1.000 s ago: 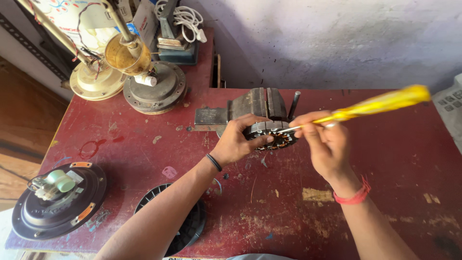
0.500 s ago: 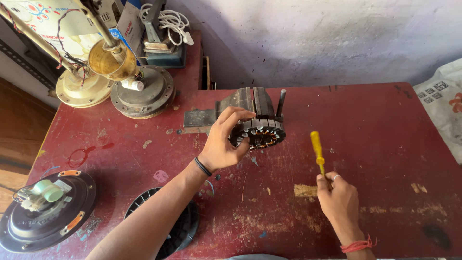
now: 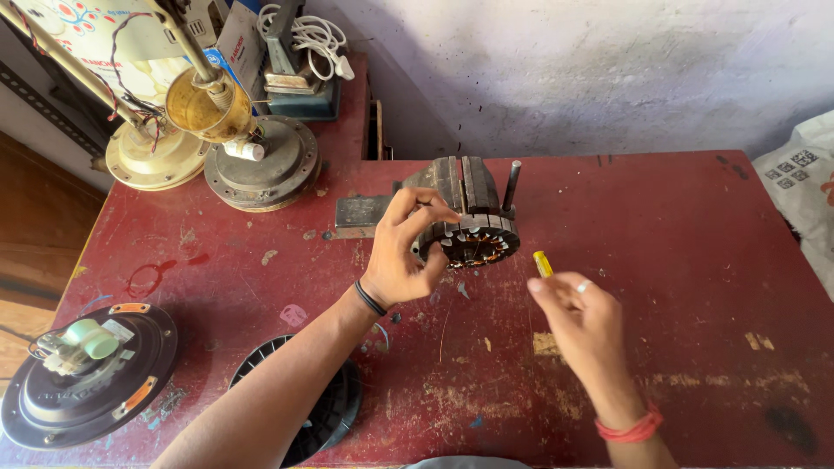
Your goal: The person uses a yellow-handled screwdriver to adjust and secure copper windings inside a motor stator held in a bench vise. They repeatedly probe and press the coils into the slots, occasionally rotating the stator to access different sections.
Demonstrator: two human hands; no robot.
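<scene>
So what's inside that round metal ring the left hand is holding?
Inside the ring copper-coloured wire windings show between dark metal teeth. The left hand covers its left edge, and the vise behind hides the back, so the rest cannot be seen.

We saw only the tip of the yellow screwdriver handle (image 3: 542,263) above our right hand (image 3: 580,317); that hand was motion-blurred, so we could not make out its grip. Our left hand (image 3: 401,252) covered part of the wound motor core (image 3: 476,239), and the picture's left edge cut off the black motor housing (image 3: 87,373).
</scene>
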